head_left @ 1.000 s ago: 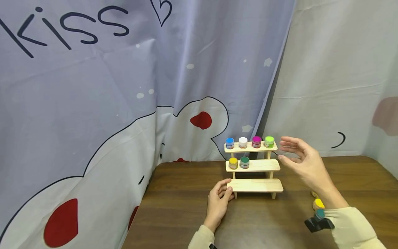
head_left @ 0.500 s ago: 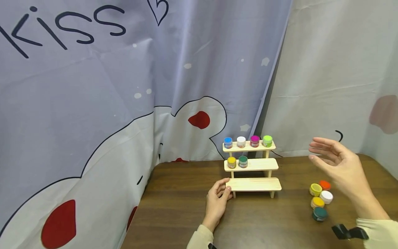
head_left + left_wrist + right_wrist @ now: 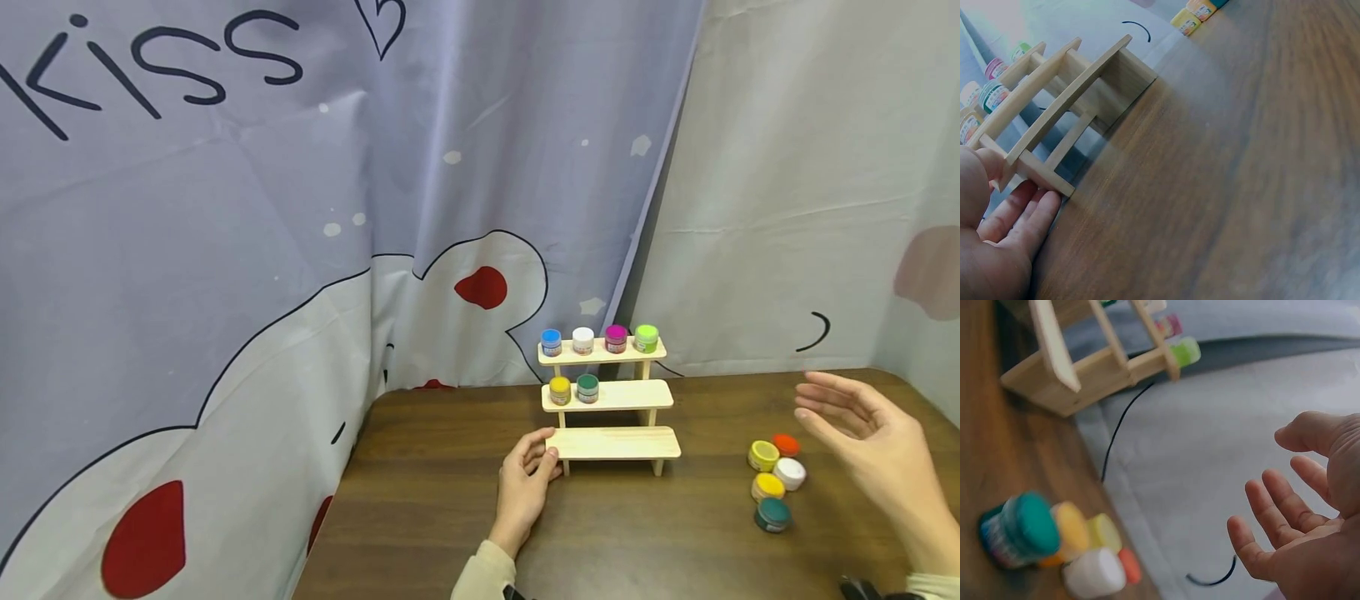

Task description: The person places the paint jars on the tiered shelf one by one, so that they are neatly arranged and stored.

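Observation:
A three-tier wooden display stand stands on the table. My left hand holds the left end of its lowest shelf, thumb at the board and fingers by the leg, as the left wrist view shows. Several small paint jars line the top shelf: blue, white, magenta and light green. On the middle shelf sit a yellow jar and a dark green jar, both toward the left. My right hand hovers at the right, fingers apart and holding nothing.
Left of my right hand, a loose cluster of jars rests on the table: teal, orange-yellow, white, lemon yellow and red. A printed curtain hangs behind the table.
My right hand has moved away from the stand's top shelf, rightward and then down beside the jar cluster, uncovering it. My left hand stays at the lowest shelf.

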Demonstrator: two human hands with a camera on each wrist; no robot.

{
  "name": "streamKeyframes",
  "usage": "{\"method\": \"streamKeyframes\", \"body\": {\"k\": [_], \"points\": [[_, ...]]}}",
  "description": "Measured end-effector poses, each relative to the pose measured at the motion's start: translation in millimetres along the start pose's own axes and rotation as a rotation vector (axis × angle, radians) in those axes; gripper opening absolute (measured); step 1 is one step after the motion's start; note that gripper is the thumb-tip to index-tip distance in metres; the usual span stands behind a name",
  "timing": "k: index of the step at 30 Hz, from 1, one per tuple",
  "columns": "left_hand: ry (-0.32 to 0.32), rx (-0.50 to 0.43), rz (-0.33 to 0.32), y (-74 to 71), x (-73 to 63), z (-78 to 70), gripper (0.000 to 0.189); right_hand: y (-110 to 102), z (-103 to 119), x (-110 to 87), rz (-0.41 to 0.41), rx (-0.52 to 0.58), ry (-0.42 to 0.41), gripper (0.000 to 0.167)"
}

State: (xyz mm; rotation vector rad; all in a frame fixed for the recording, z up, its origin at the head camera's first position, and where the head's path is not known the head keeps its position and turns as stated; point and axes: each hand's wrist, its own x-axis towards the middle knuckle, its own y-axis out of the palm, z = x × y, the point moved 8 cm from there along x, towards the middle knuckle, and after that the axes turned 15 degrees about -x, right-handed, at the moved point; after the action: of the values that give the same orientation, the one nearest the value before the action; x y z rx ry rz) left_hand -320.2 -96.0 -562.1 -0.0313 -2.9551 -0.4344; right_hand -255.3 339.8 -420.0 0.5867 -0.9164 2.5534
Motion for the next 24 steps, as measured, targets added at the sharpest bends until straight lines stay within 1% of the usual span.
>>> {"method": "streamKeyframes", "body": {"k": [4, 11, 16, 20, 24], "points": [[0.007, -0.008, 0.009, 0.8, 0.0, -0.2, 0.031, 0.9, -23.2, -12.0, 0.009, -0.024, 0.031, 0.054], [-0.001, -0.016, 0.000, 0.9, -0.7, -0.8, 0.031, 16.2, -60.2, -34.9, 0.081, -0.002, 0.108, 0.053], [-0.004, -0.020, 0.006, 2.0, -0.7, -0.7, 0.031, 23.4, -81.0, -48.9, 0.119, -0.012, 0.170, 0.048], [-0.009, -0.026, 0.002, 2.2, -0.8, -0.2, 0.031, 28.3, -94.6, -55.0, 0.143, 0.002, 0.220, 0.044], [-0.008, -0.027, 0.002, 1.8, -0.9, -0.6, 0.031, 34.9, -104.3, -59.8, 0.157, -0.008, 0.246, 0.043]]}}
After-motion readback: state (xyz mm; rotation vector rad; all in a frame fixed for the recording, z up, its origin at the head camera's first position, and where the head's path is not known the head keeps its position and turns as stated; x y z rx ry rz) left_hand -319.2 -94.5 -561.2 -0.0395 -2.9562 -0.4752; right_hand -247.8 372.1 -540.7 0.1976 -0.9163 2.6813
